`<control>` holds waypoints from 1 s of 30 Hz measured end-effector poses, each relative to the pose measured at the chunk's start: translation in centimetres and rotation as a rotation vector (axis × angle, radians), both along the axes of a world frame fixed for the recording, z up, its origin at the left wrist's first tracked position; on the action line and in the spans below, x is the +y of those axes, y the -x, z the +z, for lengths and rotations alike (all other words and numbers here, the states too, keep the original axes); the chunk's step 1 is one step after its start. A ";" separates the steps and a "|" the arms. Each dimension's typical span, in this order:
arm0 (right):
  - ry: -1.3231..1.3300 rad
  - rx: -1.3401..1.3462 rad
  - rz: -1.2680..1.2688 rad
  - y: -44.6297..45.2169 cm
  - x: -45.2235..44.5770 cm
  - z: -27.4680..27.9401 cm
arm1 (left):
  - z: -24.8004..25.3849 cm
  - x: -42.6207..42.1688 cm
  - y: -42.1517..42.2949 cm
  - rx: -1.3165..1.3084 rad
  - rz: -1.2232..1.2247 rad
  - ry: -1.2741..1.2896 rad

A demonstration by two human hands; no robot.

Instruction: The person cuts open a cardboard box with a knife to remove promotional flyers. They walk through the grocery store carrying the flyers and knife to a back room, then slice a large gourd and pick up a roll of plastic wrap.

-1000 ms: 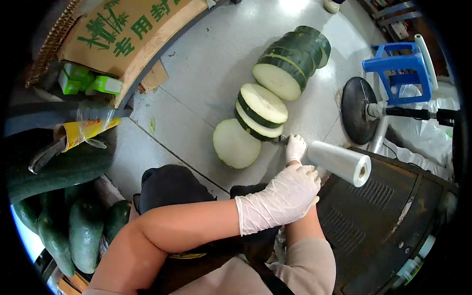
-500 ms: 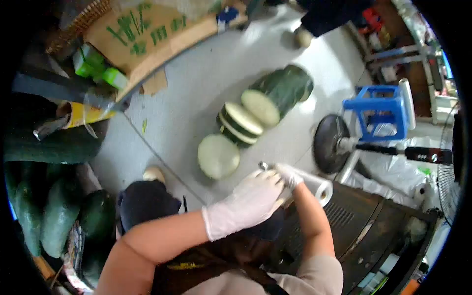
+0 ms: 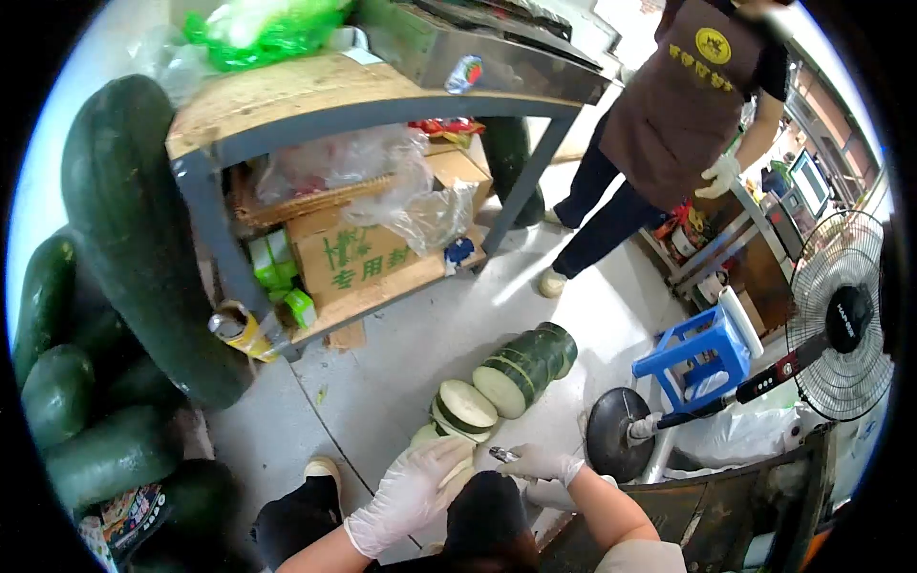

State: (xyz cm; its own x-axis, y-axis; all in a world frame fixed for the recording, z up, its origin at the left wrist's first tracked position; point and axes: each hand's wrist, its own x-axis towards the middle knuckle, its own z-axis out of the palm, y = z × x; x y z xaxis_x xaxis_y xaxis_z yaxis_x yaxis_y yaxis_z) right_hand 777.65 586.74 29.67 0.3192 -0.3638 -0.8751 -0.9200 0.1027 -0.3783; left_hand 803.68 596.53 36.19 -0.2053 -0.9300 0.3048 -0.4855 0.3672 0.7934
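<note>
My left hand [image 3: 411,487], in a white glove, is beside the nearest pale gourd slices, partly covering them. Its fingers are together and curled; what they may hold is hidden. To its right, my gloved right hand [image 3: 542,464] is closed on a small metal tool [image 3: 503,455], mostly covered by the palm. Green-skinned slices with pale flesh [image 3: 465,405] lean together on the grey floor. Behind them, a cut gourd section [image 3: 525,366] lies on its side as a row of thick slices.
Whole gourds [image 3: 129,220] are piled at left. A wooden-topped table [image 3: 287,100] stands over a cardboard box [image 3: 353,256]. A person in a brown apron [image 3: 669,105] stands behind. At right are a blue stool [image 3: 702,358], a fan [image 3: 845,320] and a dark metal cabinet [image 3: 659,516].
The view has tilted up, bringing the table and the person into sight. My hands have moved apart; the left was over the right wrist and is now by the slices.
</note>
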 end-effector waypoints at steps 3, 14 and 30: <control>0.054 -0.033 0.010 -2.3 0.0 1.8 | 1.2 1.1 -0.6 0.099 0.109 0.063; 0.278 -0.056 0.138 -4.7 -0.6 6.1 | 1.8 2.9 -2.5 0.108 0.213 0.146; 0.588 -0.110 0.173 0.0 -0.8 8.1 | 0.1 2.7 0.8 -0.066 -0.130 0.072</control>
State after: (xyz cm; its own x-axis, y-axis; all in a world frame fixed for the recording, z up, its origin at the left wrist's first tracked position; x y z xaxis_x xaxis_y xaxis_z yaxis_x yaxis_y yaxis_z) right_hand 777.65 585.95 37.80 0.4936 -0.7097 -0.5026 -0.8569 -0.2985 -0.4202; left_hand 802.84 599.19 36.24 -0.3443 -0.8705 0.3518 -0.4808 0.4853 0.7303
